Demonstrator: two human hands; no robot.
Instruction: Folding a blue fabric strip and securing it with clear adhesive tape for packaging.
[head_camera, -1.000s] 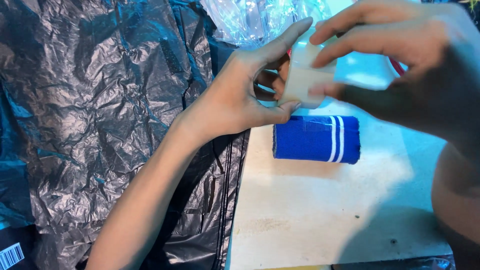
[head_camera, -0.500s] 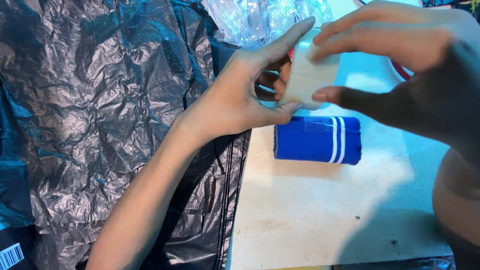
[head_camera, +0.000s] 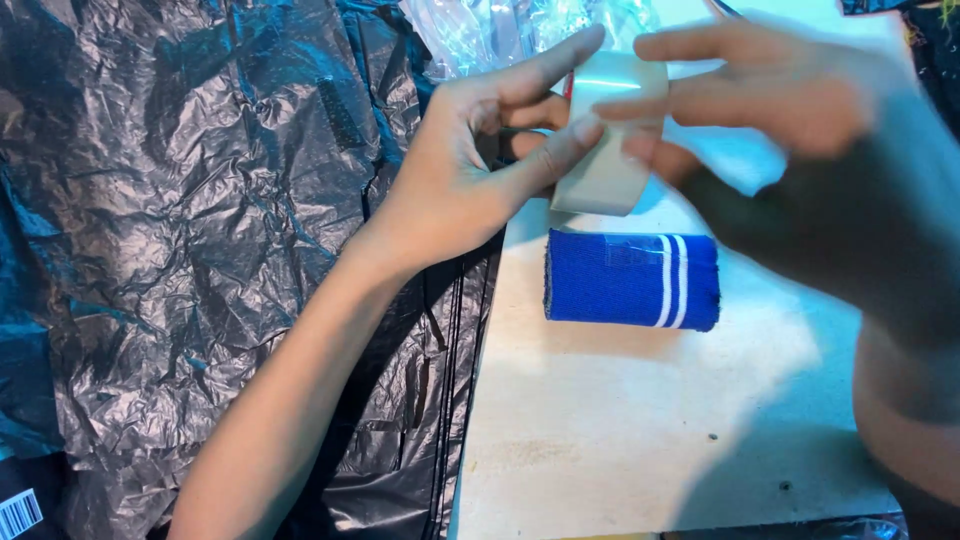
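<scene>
Lifted slightly since a second ago: pale roll of clear tape (head_camera: 610, 135), gripped by left hand (head_camera: 470, 170) fingers, right hand (head_camera: 800, 110) fingers pinching its edge. Rolled blue knit cloth with white stripes (head_camera: 632, 280) lying near counter (head_camera: 620, 430) far edge. Best peeled slowly, roll held steady.

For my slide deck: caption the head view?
Both hands hold a tape roll above a rolled blue cloth.

blue white-striped cloth roll (head_camera: 632, 280), black plastic sheet (head_camera: 200, 220)
</scene>
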